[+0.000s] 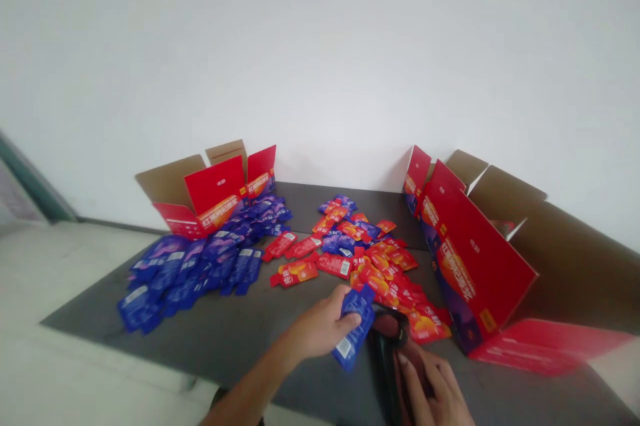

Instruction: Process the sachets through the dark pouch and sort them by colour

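Observation:
My left hand [323, 327] is closed on a blue pouch [356, 339], thumb across its printed face, with a white barcode label at its lower end. Just to the right, my right hand [434, 386] wraps around a black and dark red barcode scanner [390, 339]. The scanner's head is close beside the blue pouch; the picture does not show whether they touch. Beyond my hands lies a pile of red and orange pouches [383, 273], with several blue ones [340, 243] mixed in at its far end. A few red pouches [295, 273] lie apart to its left.
A large heap of blue pouches [195, 266] covers the left of the dark table [225, 333]. Behind that heap stands an open red carton [220, 196]. Larger open red cartons [465, 259] line the right side, flaps spread outward. A white wall [320, 66] rises behind the table.

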Tool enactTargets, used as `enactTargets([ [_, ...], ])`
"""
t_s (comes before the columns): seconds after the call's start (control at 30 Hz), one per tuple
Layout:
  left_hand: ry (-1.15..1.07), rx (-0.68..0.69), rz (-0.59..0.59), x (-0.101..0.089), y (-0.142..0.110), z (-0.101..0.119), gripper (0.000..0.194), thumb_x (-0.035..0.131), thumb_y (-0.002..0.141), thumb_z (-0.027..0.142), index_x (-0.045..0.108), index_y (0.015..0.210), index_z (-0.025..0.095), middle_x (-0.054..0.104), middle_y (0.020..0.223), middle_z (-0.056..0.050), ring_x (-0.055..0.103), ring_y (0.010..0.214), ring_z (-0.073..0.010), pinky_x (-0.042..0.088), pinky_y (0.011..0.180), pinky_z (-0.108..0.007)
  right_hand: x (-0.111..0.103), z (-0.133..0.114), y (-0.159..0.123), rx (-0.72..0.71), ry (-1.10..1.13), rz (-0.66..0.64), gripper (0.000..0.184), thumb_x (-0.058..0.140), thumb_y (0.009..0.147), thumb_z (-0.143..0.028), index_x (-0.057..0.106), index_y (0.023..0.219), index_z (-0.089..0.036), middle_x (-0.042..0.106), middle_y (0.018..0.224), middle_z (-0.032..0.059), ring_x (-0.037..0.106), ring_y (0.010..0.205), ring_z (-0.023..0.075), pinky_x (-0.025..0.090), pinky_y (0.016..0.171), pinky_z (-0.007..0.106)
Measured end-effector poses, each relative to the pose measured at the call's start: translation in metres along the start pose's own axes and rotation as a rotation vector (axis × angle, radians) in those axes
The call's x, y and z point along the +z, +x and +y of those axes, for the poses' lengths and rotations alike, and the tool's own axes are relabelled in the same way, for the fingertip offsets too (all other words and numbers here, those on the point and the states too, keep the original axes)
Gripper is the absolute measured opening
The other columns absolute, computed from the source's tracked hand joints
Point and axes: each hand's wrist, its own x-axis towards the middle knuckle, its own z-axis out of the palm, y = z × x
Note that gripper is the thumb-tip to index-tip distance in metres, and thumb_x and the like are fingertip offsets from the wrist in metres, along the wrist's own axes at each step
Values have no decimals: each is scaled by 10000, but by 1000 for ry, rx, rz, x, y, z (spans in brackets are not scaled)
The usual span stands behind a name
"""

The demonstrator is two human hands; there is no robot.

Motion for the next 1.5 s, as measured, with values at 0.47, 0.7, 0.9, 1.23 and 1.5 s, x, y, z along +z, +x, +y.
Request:
enactTargets([
  [0.47,196,-153,239,19,-63,-69,720,526,997,293,188,1621,170,619,1405,-202,654,1235,-264,519,1022,-392,-4,-14,-5,261,-15,-54,477,466,975,-626,686,1168,-249,674,1106,65,684,784,196,542,688,296],
  [0.7,582,164,419,33,-97,-72,643,607,987,336,356,1569,226,496,1515,-176,526,1348,-324,477,1090,-545,-5,-14,-5,275,-15,-62,446,498,972,-616,686,1179,-269,662,1125,51,670,984,223,528,780,303],
  [0.9,751,430,361,44,-138,-81,346,584,1004,296,632,1344,253,577,1462,-105,545,1342,-283,541,1060,-445,-7,-40,16,72,101,-95,317,538,997,-453,709,1148,-233,673,1101,80,660,1006,233,539,864,333],
  [1.23,738,557,483,53,-134,-113,329,417,1067,204,696,1239,217,762,1187,-42,701,1122,-208,546,981,-364,61,-115,53,-471,74,-533,301,585,994,-242,640,1288,-278,680,1181,63,619,1066,217,542,957,376],
  [1.5,720,527,437,53,-132,-106,283,462,1052,183,686,1223,204,748,1231,-49,694,1162,-206,544,965,-361,56,-115,77,-453,-78,-429,292,533,1014,-263,641,1281,-212,663,1184,108,602,1067,256,542,949,425],
])
